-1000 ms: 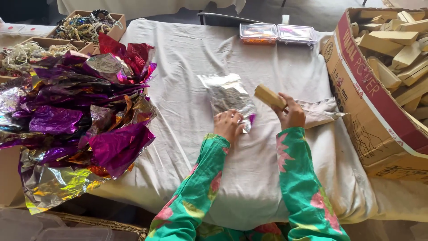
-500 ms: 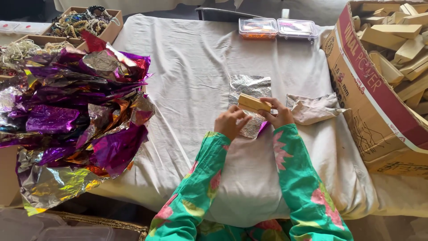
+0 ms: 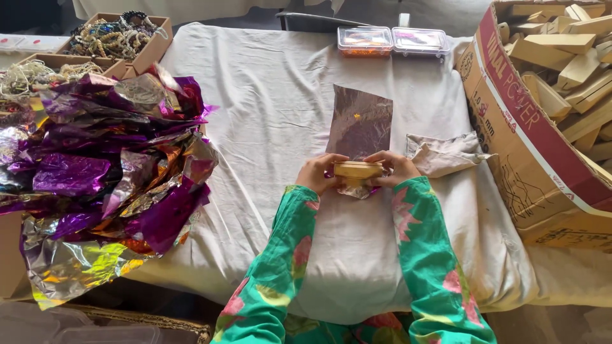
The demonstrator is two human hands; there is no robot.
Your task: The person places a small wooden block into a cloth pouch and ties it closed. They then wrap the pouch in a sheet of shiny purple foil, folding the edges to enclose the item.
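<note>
Small tan box (image 3: 358, 170), long axis crosswise to the person, lying on the near end of a silvery foil sheet (image 3: 361, 122) on the cloth-covered bench (image 3: 268, 114), grasped endwise by left hand (image 3: 319, 173) and right hand (image 3: 396, 168), fingers clenched, both equally near.

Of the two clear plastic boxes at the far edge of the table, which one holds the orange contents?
The left clear plastic box: its contents look orange-red, while the right clear plastic box beside it shows pale pinkish contents.
</note>
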